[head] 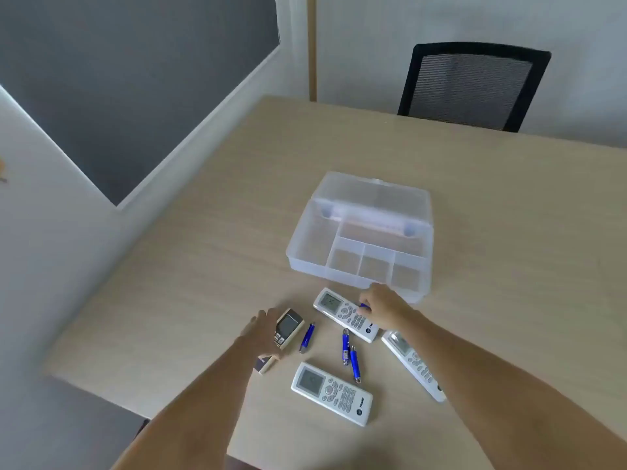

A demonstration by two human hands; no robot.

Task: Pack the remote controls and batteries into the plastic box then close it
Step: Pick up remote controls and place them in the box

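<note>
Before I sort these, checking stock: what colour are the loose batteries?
Blue batteries, clearest in the head view.

Counted on the surface (475,184):

Remote controls, 4 total. White with grey screen, 3: one at centre (342,313), one at 6 o'clock of it (331,393), one at 4 o'clock (412,364), partly hidden under a forearm. Beige with dark screen, 1 (286,329), at 9 o'clock, partly covered by the left hand (261,330).

Batteries, blue, 4 visible: one (307,337) beside the beige remote, two (345,347) (354,362) close together at centre, one (363,305) only a blue tip under the right hand (381,308).

Plastic box, 1 (305,245), clear, lid open, at 12 o'clock; 5 compartments counted.

Chair, 1 (475,83).

Hands, 2.
</note>
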